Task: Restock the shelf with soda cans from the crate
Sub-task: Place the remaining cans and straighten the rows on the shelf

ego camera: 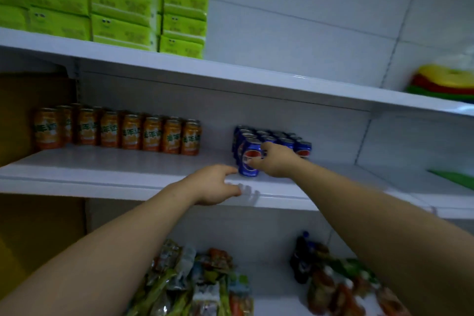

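Observation:
A block of several blue soda cans (pixel 275 140) stands on the white middle shelf (pixel 115 164). My right hand (pixel 278 161) grips the front blue can (pixel 246 159), which stands upright on the shelf at the front left corner of the block. My left hand (pixel 215 185) rests on the shelf's front edge just left of that can, fingers spread and holding nothing. The crate is out of view.
A row of several orange soda cans (pixel 118 131) lines the shelf to the left. Green tissue packs (pixel 102 5) fill the upper shelf; coloured plates (pixel 446 82) sit at its right. Snack packets (pixel 195 279) and a dark bottle (pixel 301 259) lie on the lower shelf.

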Tool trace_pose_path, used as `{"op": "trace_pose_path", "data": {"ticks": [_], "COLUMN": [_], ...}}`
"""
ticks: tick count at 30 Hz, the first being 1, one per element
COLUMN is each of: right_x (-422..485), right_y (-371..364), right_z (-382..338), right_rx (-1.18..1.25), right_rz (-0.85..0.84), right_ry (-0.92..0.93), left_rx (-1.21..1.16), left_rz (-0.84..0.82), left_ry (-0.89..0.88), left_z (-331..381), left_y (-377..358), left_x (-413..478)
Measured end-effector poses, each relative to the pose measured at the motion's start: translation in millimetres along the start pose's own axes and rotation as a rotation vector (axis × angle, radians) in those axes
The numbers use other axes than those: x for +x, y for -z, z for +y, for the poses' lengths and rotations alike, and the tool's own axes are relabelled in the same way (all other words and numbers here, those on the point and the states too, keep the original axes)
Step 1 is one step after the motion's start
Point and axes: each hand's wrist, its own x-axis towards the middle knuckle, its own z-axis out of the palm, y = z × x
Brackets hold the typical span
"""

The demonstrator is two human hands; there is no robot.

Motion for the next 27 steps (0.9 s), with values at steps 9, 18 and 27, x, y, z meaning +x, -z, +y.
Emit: {"op": "trace_pose_path", "data": {"ticks": [9, 18, 27], "right_x": [-120, -270, -384], "right_y": [47, 63, 14], "right_z": [164, 290, 349], "right_rx": [-0.071, -0.067, 0.059], "right_rz": [0.088, 0.164, 0.113], "right_ry": [-0.391, -0.824, -1.238], "left_rx": [0.027, 0.094, 0.132], "left_rz": [-0.225, -0.519, -0.814], "left_ry": [-0.319, -0.663, -0.854], "left_z": [135, 264, 302], "left_y": [-90, -219, -327], "left_x": [22, -8, -20]}}
